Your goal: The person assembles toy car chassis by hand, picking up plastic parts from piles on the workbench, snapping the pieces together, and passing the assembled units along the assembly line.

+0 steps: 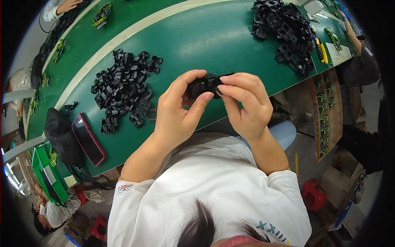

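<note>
Both my hands meet over the near edge of the green table, around a small black plastic part [202, 85]. My left hand [179, 108] grips it from the left between thumb and fingers. From the other side my right hand [247, 103] pinches it with thumb and fingertips. The fingers cover much of the part, so its full shape is hidden. Left of my hands lies a heap of small black plastic pieces [123, 86]. A second heap, of larger black frame-like plastic parts [284, 31], sits at the far right.
A phone in a red case [89, 139] and a black mesh bag [61, 131] lie at the left. Yellow-handled pliers [323, 50] rest by the right heap. A pale rail [123, 35] edges a green belt carrying green toy cars [101, 15]. Other people work around.
</note>
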Available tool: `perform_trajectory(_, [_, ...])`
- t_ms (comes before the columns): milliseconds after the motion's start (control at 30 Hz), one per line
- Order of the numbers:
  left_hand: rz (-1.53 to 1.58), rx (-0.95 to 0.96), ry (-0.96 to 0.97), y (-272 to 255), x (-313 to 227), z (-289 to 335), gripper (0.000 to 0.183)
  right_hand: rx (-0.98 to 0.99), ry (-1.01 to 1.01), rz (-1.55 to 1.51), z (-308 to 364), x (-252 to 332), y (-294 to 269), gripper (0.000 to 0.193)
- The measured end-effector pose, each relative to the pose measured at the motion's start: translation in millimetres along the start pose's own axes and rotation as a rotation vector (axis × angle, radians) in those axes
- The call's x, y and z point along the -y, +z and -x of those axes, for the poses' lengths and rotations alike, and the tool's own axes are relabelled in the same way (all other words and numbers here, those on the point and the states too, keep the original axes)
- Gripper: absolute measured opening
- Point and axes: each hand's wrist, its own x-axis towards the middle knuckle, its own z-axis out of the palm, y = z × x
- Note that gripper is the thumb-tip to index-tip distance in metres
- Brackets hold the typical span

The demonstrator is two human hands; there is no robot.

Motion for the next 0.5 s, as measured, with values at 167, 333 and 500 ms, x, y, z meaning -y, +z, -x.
perform_trajectory(167, [-0.074, -0.079, 0.158, 2.0, 5.7, 0.3, 0.033, 0.013, 0.047, -0.024, -0.5, -0.1, 0.4, 0.022])
perform_trajectory(333, [-0.124, -0.098, 0.249, 1.2, 8.8, -1.7, 0.036, 0.051, 0.17, -0.068, 0.4, 5.6, -0.3, 0.022])
perform_trajectory(500, [-0.03, -0.081, 0.183, 3.1, 5.6, 0.2, 0.035, 0.005, 0.093, 0.002, 7.9, -1.4, 5.0, 0.022])
